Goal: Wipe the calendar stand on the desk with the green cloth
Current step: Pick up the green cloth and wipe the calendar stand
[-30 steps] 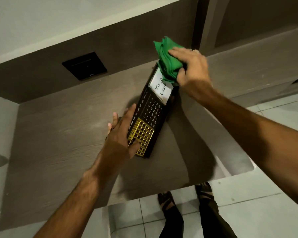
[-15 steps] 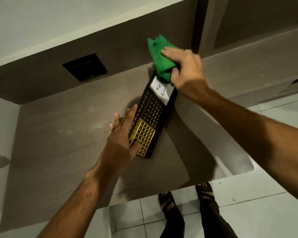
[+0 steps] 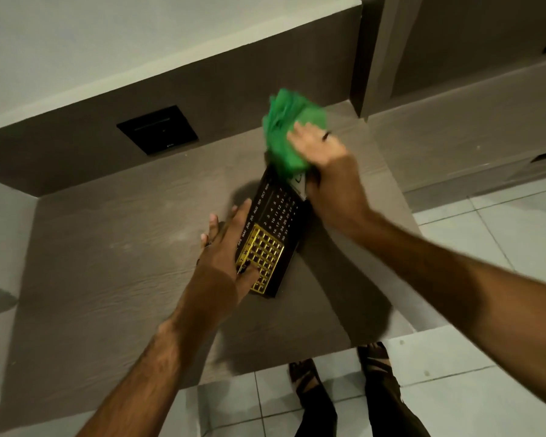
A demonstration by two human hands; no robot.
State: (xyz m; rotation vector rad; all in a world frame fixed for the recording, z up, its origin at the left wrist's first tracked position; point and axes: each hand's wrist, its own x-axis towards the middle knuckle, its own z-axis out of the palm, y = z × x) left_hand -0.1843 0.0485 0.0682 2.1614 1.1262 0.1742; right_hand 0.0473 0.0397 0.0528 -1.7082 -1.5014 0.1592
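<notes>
Green bunched cloth [image 3: 289, 137] is pinched in right hand [image 3: 323, 162], pressed on black-and-gold calendar stand's [image 3: 273, 234] far end on brown desk [image 3: 108, 263]; left hand [image 3: 226, 257], fingers spread flat, braces it; hard strokes might skid it.

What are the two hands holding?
The right hand presses the bunched green cloth on the calendar stand's far end; the left hand steadies its near edge.
</notes>
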